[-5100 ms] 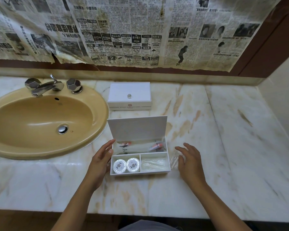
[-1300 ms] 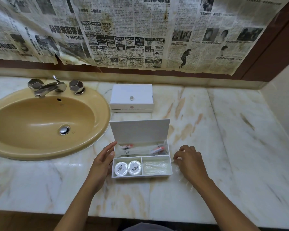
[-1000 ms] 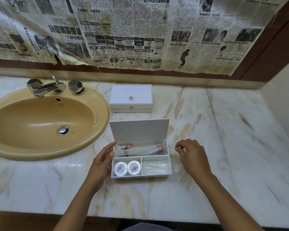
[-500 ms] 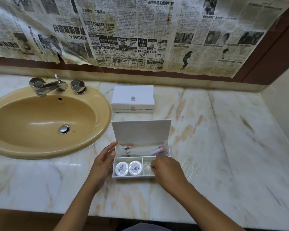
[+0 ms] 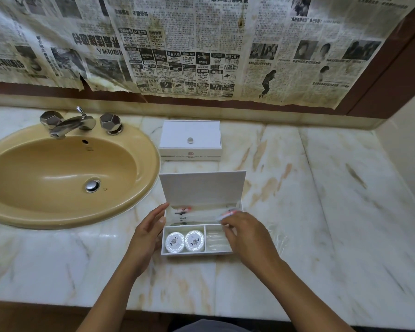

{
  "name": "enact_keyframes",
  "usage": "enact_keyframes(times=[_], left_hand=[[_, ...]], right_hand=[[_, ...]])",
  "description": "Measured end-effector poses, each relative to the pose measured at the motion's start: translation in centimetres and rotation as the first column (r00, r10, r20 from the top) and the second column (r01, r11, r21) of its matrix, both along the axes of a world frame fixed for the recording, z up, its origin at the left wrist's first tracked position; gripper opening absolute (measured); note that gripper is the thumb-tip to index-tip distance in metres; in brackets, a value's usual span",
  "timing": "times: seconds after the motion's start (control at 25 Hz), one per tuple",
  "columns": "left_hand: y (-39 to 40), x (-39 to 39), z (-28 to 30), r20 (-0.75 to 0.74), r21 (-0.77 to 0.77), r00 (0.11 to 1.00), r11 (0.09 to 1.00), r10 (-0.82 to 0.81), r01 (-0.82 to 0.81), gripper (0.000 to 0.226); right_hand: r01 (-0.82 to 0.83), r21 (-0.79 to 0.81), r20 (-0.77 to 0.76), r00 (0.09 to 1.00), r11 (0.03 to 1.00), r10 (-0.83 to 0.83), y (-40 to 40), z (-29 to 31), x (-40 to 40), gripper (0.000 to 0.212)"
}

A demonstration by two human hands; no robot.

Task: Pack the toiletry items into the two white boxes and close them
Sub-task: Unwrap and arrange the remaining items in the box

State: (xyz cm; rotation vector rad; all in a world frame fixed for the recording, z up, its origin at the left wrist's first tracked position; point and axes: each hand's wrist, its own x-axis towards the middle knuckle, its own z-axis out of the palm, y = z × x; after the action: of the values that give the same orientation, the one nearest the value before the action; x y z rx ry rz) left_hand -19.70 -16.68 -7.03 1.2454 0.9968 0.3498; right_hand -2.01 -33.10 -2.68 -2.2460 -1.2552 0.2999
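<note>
The left hand point(image 5: 147, 238) rests flat against the open box's point(image 5: 201, 226) left wall. The right hand point(image 5: 246, 236) hovers over its right side, pinching a clear packet point(image 5: 222, 215).

A bathroom vanity, seemingly in a hotel: a mustard-yellow oval sink point(image 5: 58, 173) with a chrome tap point(image 5: 70, 123) and faceted knobs is set into a veined marble counter point(image 5: 321, 200). Yellowed, torn newspaper sheets point(image 5: 201, 49) cover the wall above a dark brown band. A closed white box point(image 5: 190, 140) printed with small hotel lettering stands near the back, and an open white box point(image 5: 201, 226) nearer the counter's front edge holds two round wrapped soaps point(image 5: 184, 241) and wrapped guest toiletries.
</note>
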Motion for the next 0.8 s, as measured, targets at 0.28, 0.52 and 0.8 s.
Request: enact_keyframes(times=[0.28,0.52,0.8], left_hand=[[-0.1,0.1,0.3,0.002,-0.017,1.0,1.0,0.008,-0.008,0.033],[0.0,0.0,0.2,-0.008,-0.009,1.0,1.0,-0.002,0.002,0.034],[0.1,0.0,-0.3,-0.001,-0.011,1.0,1.0,0.001,-0.001,0.034]], right_hand=[[0.361,-0.187,0.044,0.932,0.913,-0.36,-4.4,-1.5,3.6,0.034],[0.346,-0.421,-0.071,0.909,0.838,-0.411,-6.4,-3.1,3.7,0.041],[0.327,-0.276,-0.225,0.892,0.904,-0.391,-5.2,-3.2,3.8,0.032]])
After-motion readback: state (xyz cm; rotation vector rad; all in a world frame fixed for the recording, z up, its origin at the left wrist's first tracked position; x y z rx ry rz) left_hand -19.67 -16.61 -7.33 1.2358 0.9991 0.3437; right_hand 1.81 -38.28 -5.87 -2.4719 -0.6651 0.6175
